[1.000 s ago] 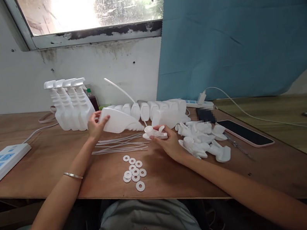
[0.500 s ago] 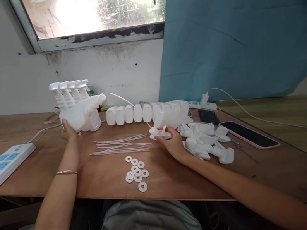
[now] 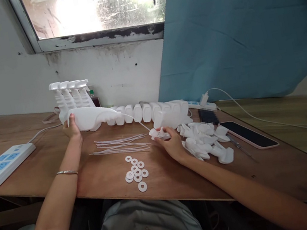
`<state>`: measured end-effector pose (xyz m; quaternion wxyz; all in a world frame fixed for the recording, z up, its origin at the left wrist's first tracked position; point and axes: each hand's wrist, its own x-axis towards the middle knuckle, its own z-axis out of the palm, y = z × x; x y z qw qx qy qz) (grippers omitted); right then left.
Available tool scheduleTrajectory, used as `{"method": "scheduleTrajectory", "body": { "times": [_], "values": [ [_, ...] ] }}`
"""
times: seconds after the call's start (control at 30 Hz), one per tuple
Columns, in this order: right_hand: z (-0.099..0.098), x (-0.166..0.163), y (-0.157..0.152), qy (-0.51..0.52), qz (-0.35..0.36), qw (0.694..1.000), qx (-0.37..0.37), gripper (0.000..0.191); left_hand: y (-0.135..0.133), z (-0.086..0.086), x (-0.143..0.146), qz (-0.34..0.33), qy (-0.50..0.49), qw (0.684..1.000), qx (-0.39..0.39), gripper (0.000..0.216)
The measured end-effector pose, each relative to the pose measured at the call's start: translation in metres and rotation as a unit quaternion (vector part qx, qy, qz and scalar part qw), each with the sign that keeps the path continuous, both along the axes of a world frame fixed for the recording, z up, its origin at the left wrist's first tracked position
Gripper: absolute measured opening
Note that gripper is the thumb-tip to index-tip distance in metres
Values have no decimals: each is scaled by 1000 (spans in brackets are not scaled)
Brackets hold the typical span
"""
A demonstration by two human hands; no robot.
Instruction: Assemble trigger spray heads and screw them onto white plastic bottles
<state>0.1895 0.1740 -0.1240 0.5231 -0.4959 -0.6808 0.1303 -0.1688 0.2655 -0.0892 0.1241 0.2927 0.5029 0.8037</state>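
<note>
A: Where are the hands, and how much room do they have?

B: The left hand [image 3: 72, 128] is part-curled around the base of a white bottle [image 3: 92, 117], thumb on the near side. The right hand [image 3: 170, 137] is closed in a pinch, thumb and fingers on a white spray head [image 3: 156, 133]. Both are over a brown wooden worktop [image 3: 101, 174]. Its front edge runs along the person's lap [image 3: 145, 226], and bare wood lies between the left forearm [image 3: 68, 156] and some flat white washers [image 3: 137, 176]. The right forearm [image 3: 219, 174] crosses the front edge.

A: How does the bottle look?

B: It is held on its side left of centre, smooth-bodied, its ribbed neck pointing right. A thin white tube [image 3: 136, 119] slopes from the spray head up to the bottle's mouth; how far in it goes cannot be seen.

A: What surrounds them?

B: Four standing bottles [image 3: 76, 99] with sprayers fitted are partly hidden behind the held one. A row of lying bottles [image 3: 147, 113] sits close behind the tube. Spare tubes [image 3: 119, 139] lie between the hands. A heap of loose spray heads [image 3: 204, 138] crowds the right wrist; beyond it are a thin metal tool [image 3: 239, 147] and a phone [image 3: 249, 134]. A power strip [image 3: 9, 166] lies far left.
</note>
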Motion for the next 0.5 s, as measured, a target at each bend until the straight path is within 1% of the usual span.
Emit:
{"method": "scheduleTrajectory", "body": {
  "times": [0.07, 0.13, 0.17, 0.3, 0.37, 0.5],
  "values": [
    [0, 0, 0, 29, -18, 999, 7, 34, -1, 1, 7, 11, -20, 1000, 9, 33],
    [1, 0, 0, 62, -27, 998, 9, 42, -4, 0, 18, -16, -21, 1000, 13, 34],
    [1, -1, -1, 68, -22, 997, 7, 43, -5, 0, 26, -36, -15, 999, 13, 35],
    [2, -5, -8, 10, 25, 999, -16, 32, -16, -6, 59, -123, 32, 992, -6, 39],
    [2, -6, -10, -11, 27, 999, -22, 30, -20, -10, 72, -158, 32, 987, -21, 41],
    [0, -5, -9, 3, 35, 999, -16, 29, -24, -15, 83, -188, 6, 981, -35, 45]
  ]
}}
